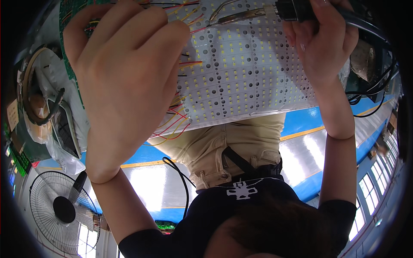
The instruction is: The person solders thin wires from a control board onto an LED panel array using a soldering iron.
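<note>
My right hand [322,47] grips a soldering iron [243,17] by its black handle at the upper right. A thin curved metal tube [221,7] runs beside the iron toward its tip. The tip meets the panel close to the end of a red wire [198,30]. That wire comes out from under my left hand [124,64], which is closed with its fingertips mostly hidden beneath it. Both hands are over a white panel [266,92] with rows of small yellow LEDs and dark round holes. Loose red, yellow and black wires [178,112] stick out along its left part.
A green circuit board [71,64] lies left of the panel. Further left are a roll-like ring [30,86] and clear plastic wrapping [64,155]. Black cables [365,96] hang at the right. A fan [64,209] stands at the lower left, beyond the blue and grey floor [148,185].
</note>
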A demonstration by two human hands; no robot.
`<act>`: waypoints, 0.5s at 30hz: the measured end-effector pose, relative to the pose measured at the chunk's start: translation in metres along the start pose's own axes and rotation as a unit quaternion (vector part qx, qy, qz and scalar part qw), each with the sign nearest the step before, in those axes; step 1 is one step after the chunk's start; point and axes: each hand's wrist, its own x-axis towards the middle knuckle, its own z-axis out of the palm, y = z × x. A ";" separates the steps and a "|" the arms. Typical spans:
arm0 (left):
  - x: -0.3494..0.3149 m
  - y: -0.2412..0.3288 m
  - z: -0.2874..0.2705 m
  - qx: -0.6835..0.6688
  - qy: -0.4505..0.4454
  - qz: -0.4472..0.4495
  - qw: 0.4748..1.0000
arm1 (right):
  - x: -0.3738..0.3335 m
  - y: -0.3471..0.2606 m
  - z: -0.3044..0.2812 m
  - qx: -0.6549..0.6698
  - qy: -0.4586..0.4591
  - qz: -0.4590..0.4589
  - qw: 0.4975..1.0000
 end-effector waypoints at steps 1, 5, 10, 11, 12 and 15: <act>0.000 0.000 0.000 -0.002 0.005 0.000 1.000 | 0.000 0.000 0.000 0.009 -0.005 -0.002 1.000; 0.000 0.001 -0.001 0.004 -0.012 -0.009 1.000 | -0.001 -0.003 0.004 -0.010 -0.004 0.010 1.000; 0.000 -0.001 0.002 0.000 0.007 0.004 1.000 | 0.000 -0.004 0.001 -0.020 -0.001 0.007 1.000; 0.000 -0.001 0.001 0.001 0.006 0.003 1.000 | 0.000 -0.004 0.003 -0.018 -0.002 0.007 1.000; -0.001 -0.001 0.000 0.003 0.004 0.003 1.000 | 0.000 -0.004 0.004 -0.007 0.010 0.014 1.000; -0.001 0.000 0.000 0.004 -0.002 0.000 1.000 | -0.001 -0.004 0.006 -0.006 0.023 0.023 0.999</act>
